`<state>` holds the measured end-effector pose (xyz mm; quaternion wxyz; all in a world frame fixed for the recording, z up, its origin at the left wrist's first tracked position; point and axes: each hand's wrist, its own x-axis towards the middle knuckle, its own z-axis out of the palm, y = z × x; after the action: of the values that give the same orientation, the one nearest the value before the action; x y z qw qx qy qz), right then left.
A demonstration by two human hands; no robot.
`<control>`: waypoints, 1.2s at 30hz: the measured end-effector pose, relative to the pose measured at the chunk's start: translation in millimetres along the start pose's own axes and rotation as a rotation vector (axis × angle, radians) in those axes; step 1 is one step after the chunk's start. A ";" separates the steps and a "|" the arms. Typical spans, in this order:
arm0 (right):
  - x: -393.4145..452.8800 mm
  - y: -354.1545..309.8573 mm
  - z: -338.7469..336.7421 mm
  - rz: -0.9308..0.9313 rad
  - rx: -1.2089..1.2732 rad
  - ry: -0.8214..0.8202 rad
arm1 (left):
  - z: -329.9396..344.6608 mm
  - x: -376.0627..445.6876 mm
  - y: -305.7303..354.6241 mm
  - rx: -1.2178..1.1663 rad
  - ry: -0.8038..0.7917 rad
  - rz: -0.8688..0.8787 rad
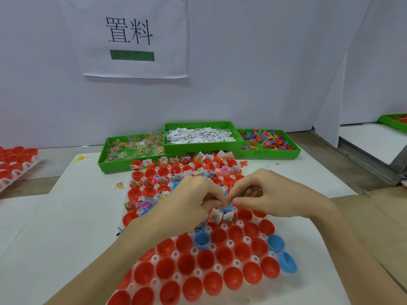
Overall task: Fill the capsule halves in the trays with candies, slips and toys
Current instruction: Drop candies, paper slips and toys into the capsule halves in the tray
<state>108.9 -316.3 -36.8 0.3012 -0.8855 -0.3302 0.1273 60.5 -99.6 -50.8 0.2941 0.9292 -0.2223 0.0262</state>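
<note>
Backdrop: white wall panels behind a white table (66,216); I see a paper sign (134,38) reading "置料" above a green bar.
Green bins: I count three along the far edge — candy packets (132,146) on the left, printed slips (198,135) in the raised middle bin, coloured toys (266,140) on the right.
Capsule tray (198,249): white, mid-table, mostly red halves; I count four blue halves (202,239) near and right. Far rows hold packets and slips, near rows are bare.
Left hand (193,199): fingers curled, tips pinching something small over the tray's middle; what it is I cannot tell.
Right hand (271,192): fingers curled likewise, its tips meeting the left's above a filled half.
Obstruction: both hands hide the halves under them.
Strays: one candy packet (120,186) left of the tray, a yellow toy (81,159) farther left.
Second tray (15,164): red halves, far left edge.
</note>
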 end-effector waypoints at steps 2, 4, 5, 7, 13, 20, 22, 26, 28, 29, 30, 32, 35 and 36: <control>0.8 0.0 -2.0 -0.005 0.002 0.057 | -6.4 -0.7 -0.4 -0.022 0.003 -0.004; 2.4 0.0 -3.0 -0.011 0.017 0.130 | -16.6 -2.4 -1.4 -0.014 0.014 -0.012; 3.4 0.2 -3.1 -0.013 0.038 0.167 | -23.7 -3.1 -3.6 -0.005 0.033 -0.023; 5.6 0.4 -2.4 -0.018 0.100 0.233 | -40.4 -3.8 -14.2 0.028 0.107 -0.053; 11.3 -2.3 5.9 -0.064 0.217 0.345 | -80.8 -5.6 -100.7 0.229 0.415 -0.304; 15.6 -5.5 15.4 -0.099 0.174 0.339 | -99.1 0.6 -189.0 0.342 0.376 -0.544; 16.2 -5.6 16.8 -0.105 0.170 0.340 | -104.9 6.5 -196.5 0.347 0.417 -0.542; 17.5 -3.6 18.0 -0.099 0.143 0.350 | -114.1 21.5 -202.8 0.389 0.355 -0.554; 17.0 -3.3 17.8 -0.095 0.131 0.352 | -113.9 26.9 -206.2 0.440 0.237 -0.576; 16.8 -3.0 17.4 -0.092 0.131 0.354 | -112.6 29.2 -208.1 0.456 0.192 -0.587; 16.5 -2.6 16.9 -0.090 0.134 0.359 | -111.5 31.1 -210.2 0.464 0.161 -0.596; 16.0 -0.1 14.6 -0.089 0.128 0.378 | -108.9 33.9 -214.3 0.445 0.150 -0.605; 15.9 4.0 10.1 -0.079 0.107 0.418 | -107.2 35.1 -218.7 0.365 0.210 -0.609; 16.0 5.2 9.2 -0.075 0.103 0.424 | -107.1 35.0 -219.0 0.343 0.240 -0.607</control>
<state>119.6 -304.7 -47.6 0.4132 -0.8630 -0.2850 -0.0565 194.6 105.7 -73.2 0.1525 0.9789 0.1073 0.0832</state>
